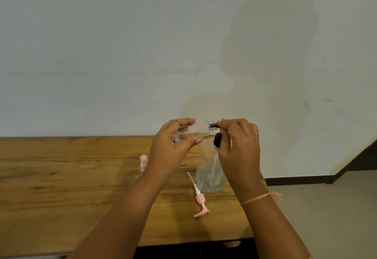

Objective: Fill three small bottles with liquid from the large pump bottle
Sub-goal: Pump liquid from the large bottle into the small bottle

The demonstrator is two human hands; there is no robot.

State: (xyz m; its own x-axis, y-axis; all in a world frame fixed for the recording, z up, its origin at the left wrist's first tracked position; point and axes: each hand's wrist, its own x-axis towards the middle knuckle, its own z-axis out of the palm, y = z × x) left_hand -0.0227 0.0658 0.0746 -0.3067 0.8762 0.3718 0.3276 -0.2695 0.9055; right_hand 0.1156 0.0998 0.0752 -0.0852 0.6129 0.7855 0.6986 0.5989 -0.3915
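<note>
The large clear bottle [210,175] stands upright near the right edge of the table [61,187], open and partly filled with liquid. Its pink pump [199,196] lies flat just beside it, toward the front edge. One clear small bottle [193,130] is held sideways above, neck rightward.

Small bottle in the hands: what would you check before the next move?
1. Grip on the small bottle: left hand holds it sideways in the air. Ok.
2. Its neck: right hand pinches a black piece there; sealed or open, cannot tell.
3. Large bottle upright on the table, mouth free: ok.
4. Liquid in the large bottle: some shows in its lower part. Ok.
5. Pump out of the way: lies flat beside the large bottle. Ok.
6. Pink-capped bottle filled: cannot tell, the left wrist partly hides it.
</note>
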